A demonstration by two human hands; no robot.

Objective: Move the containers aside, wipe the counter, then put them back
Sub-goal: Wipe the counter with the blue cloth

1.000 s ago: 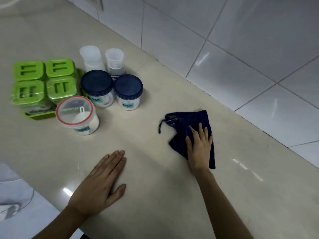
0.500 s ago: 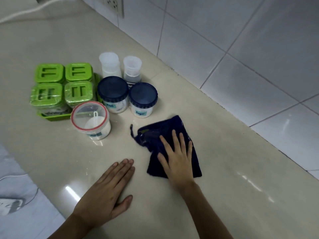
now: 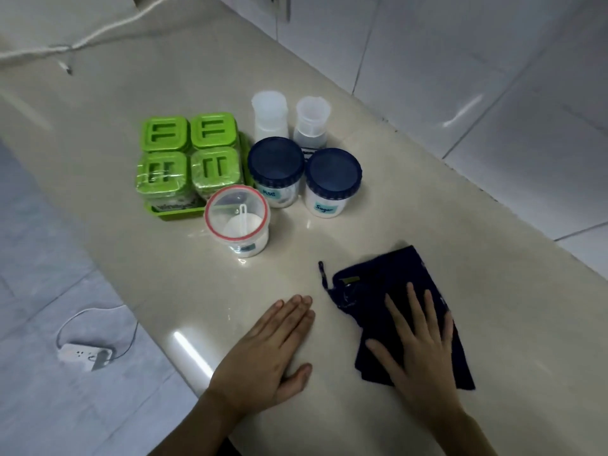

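White power strip [image 3: 86,356] on floor tiles [image 3: 49,291]; wall outlet [image 3: 275,3] above; cord [image 3: 82,41] trailing across far surface.

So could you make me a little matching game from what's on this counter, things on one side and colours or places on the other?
Things:
1. cloth
2. Sugar jar
3. square tubs
4. left hand

Descriptions:
A. green lids
B. flat on the bare counter
C. under the right hand
D. dark blue lid, white body

Pairs: 1-C, 2-D, 3-A, 4-B

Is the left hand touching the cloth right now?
No, the left hand lies flat on the bare counter, apart from the dark blue cloth that the right hand presses.
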